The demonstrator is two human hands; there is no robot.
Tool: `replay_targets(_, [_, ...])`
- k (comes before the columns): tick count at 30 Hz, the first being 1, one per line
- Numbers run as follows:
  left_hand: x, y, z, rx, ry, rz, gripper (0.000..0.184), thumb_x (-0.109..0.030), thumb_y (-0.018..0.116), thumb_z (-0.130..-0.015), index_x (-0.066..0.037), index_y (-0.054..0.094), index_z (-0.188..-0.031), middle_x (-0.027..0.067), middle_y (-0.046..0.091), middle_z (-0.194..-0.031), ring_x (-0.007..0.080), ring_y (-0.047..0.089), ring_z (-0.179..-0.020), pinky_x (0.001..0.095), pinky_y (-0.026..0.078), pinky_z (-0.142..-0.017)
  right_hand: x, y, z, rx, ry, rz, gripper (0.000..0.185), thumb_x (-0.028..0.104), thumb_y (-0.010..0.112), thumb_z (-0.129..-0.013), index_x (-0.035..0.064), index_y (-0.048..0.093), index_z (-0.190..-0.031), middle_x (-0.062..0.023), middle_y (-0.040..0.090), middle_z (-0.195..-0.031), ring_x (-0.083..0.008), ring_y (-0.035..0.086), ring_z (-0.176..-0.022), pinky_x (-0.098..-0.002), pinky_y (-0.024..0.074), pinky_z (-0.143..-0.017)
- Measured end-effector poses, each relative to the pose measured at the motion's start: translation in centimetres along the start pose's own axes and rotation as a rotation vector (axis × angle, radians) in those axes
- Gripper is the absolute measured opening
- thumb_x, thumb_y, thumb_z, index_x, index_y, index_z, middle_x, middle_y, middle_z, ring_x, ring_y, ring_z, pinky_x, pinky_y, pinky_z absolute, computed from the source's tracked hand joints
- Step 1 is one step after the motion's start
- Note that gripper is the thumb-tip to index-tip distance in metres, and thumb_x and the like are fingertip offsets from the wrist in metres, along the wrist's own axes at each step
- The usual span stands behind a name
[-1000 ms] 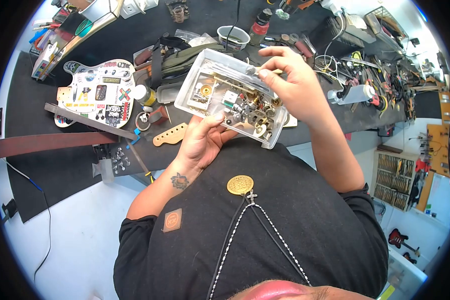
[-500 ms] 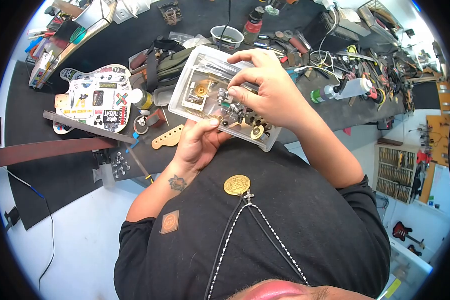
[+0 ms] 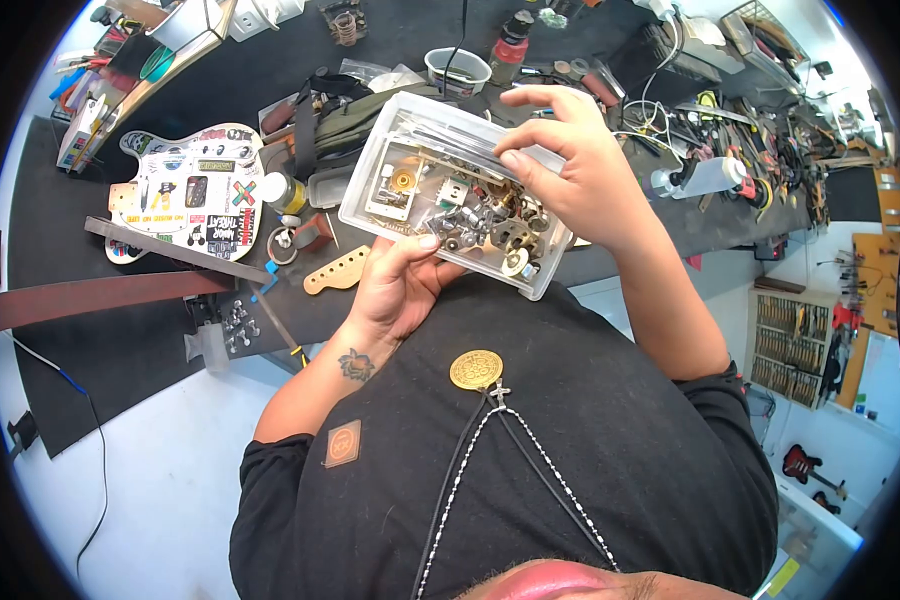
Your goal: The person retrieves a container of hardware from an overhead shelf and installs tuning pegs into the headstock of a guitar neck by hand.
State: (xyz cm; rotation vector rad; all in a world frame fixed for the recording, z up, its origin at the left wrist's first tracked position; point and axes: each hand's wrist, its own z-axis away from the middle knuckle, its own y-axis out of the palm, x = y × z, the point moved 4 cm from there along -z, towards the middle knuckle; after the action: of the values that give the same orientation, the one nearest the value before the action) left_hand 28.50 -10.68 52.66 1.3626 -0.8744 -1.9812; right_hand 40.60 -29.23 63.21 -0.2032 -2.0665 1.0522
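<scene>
A clear plastic box point(image 3: 500, 284) of small hardware is tilted in front of my chest. My left hand point(image 3: 405, 285) grips its near wall, thumb over the rim and fingers beneath. Inside lie a metal plate with a brass-coloured disc point(image 3: 398, 185), a small green-edged part point(image 3: 454, 191) and a jumble of silvery metal pieces point(image 3: 475, 222). Thin long strips point(image 3: 450, 135) rest along the far side. Above the box's right end hovers my right hand point(image 3: 585, 170), fingers loosely bent and apart. I see nothing held in it.
A sticker-covered guitar body point(image 3: 195, 190) lies on the dark bench at left, with a wooden guitar headstock point(image 3: 338, 272) closer in. Behind the box are a white tub point(image 3: 458, 70) and a red-and-black bottle point(image 3: 510, 48). Tools and cables crowd the right side, near a clear squeeze bottle point(image 3: 705, 177).
My right hand has lifted away from the metal pieces toward the right, its fingers opening. The silvery piece at its fingertips is no longer there. My left hand keeps the box in place.
</scene>
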Motion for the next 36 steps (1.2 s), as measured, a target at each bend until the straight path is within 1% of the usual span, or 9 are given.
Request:
replay_targets(6, [0.0,0.1,-0.3,0.018,0.000,0.014,0.070,-0.014,0.063,-0.097,0.003,0.036,-0.159,0.0208,0.058,-0.150,0.0328,0.065,-0.133,0.0484,0.058,-0.112,1.5,0.9,1.6,0.068,-0.084,0.092,0.019,0.009,0.079,-0.083,0.0121,0.079,-0.102,-0.0136,0.061,-0.145,-0.0397,0.048,-0.139,-0.0540,0.0353,-0.119])
replay_targets(11, [0.0,0.3,-0.4,0.003,0.006,0.009,0.070,-0.015,0.063,-0.097,0.002,0.036,-0.159,0.0201,0.058,-0.149,0.0317,0.064,-0.134,0.0474,0.059,-0.111,2.3,1.9,3.3,0.185,-0.045,0.217,0.030,0.010,0.079,-0.077,0.0161,0.081,-0.106,-0.0176,0.046,-0.162,-0.0438,0.035,-0.151,-0.0596,0.0296,-0.122])
replay_targets(14, [0.3,-0.2,-0.5,0.013,-0.011,0.052,0.066,-0.010,0.062,-0.098,0.000,0.037,-0.159,0.0185,0.059,-0.149,0.0304,0.065,-0.133,0.0484,0.060,-0.110,1.9,1.1,3.5,0.253,-0.061,0.104,0.032,0.007,0.075,-0.077,0.0153,0.081,-0.107,-0.0178,0.049,-0.160,-0.0427,0.037,-0.150,-0.0577,0.0278,-0.123])
replay_targets(17, [0.3,-0.2,-0.5,0.001,-0.020,0.068,0.065,-0.007,0.061,-0.098,-0.001,0.037,-0.159,0.0181,0.059,-0.149,0.0302,0.065,-0.133,0.0490,0.060,-0.109,0.6,-0.1,3.2,0.107,0.001,-0.001,0.031,0.005,0.071,-0.077,0.0131,0.080,-0.105,-0.0180,0.052,-0.158,-0.0417,0.040,-0.149,-0.0558,0.0283,-0.124])
replay_targets(26, [0.3,-0.1,-0.7,0.023,-0.024,0.082,0.066,-0.006,0.059,-0.098,-0.001,0.036,-0.159,0.0180,0.060,-0.148,0.0309,0.065,-0.133,0.0490,0.060,-0.108,0.9,0.3,3.5,0.102,-0.007,0.085,0.030,0.003,0.071,-0.081,0.0110,0.076,-0.109,-0.0169,0.056,-0.150,-0.0403,0.044,-0.145,-0.0535,0.0322,-0.122])
replay_targets(27, [0.3,0.0,-0.7,0.023,-0.022,0.082,0.066,-0.005,0.059,-0.098,-0.001,0.036,-0.159,0.0179,0.060,-0.148,0.0310,0.065,-0.133,0.0490,0.060,-0.108,0.8,0.4,3.5,0.103,0.002,0.102,0.038,0.003,0.071,-0.082,0.0115,0.075,-0.119,-0.0176,0.055,-0.151,-0.0414,0.044,-0.145,-0.0531,0.0337,-0.122])
replay_targets(30, [0.3,-0.1,-0.7,-0.012,-0.004,0.066,0.064,-0.005,0.059,-0.098,-0.001,0.038,-0.158,0.0181,0.060,-0.148,0.0315,0.065,-0.132,0.0499,0.060,-0.108,0.4,0.5,3.5,-0.011,0.032,0.108,0.038,0.006,0.073,-0.085,0.0115,0.074,-0.122,-0.0167,0.059,-0.146,-0.0397,0.049,-0.140,-0.0522,0.0381,-0.118])
replay_targets(33, [0.4,-0.3,-0.6,-0.038,-0.023,0.007,0.069,-0.016,0.066,-0.098,0.001,0.037,-0.159,0.0198,0.057,-0.151,0.0313,0.063,-0.136,0.0497,0.058,-0.111,-0.7,0.4,3.5,0.006,0.055,0.055,0.041,0.006,0.075,-0.087,0.0097,0.073,-0.128,-0.0150,0.062,-0.143,-0.0370,0.056,-0.134,-0.0486,0.0431,-0.115])
replay_targets(36, [0.4,-0.1,-0.7,-0.038,-0.017,0.023,0.070,-0.016,0.065,-0.098,0.000,0.036,-0.159,0.0194,0.056,-0.152,0.0316,0.062,-0.137,0.0506,0.058,-0.112,-1.2,0.4,3.3,0.021,0.064,0.047,0.041,0.006,0.077,-0.087,0.0072,0.072,-0.127,-0.0130,0.065,-0.139,-0.0348,0.061,-0.127,-0.0459,0.0484,-0.110])
